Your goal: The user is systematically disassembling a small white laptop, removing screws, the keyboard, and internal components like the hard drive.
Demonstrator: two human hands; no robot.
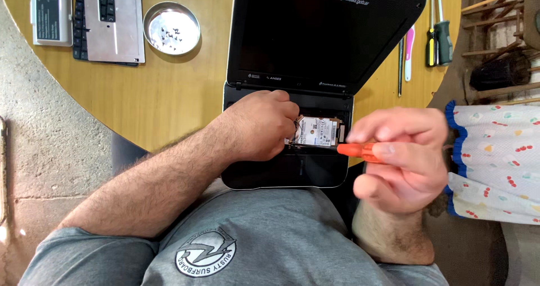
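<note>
While my right hand (402, 156) hangs closest to me, off the near edge of the tabletop (169, 95), its thumb and fingers are pressed together around the orange handle of a screwdriver (360, 150), whose tip end points left toward the opened laptop (292, 83). Just beyond it, my left hand (259, 125) rests inside the laptop's stripped base, fingers curled down and pinching at the left end of the hard drive (318, 131), which sits in its bay near the hinge, at the near edge of the tabletop. Whether my fingertips actually grip the drive or only a wire beside it, I cannot tell. The black screen stands tilted back past the drive. Right of the screen, toward the right edge, lie a pink tool (409, 52) and two screwdrivers (439, 30). Far to the left, a round metal dish (171, 27) holds small screws, and next to it at the far left corner lie the removed keyboard (108, 19), face down, and a grey battery pack (50, 10).
</note>
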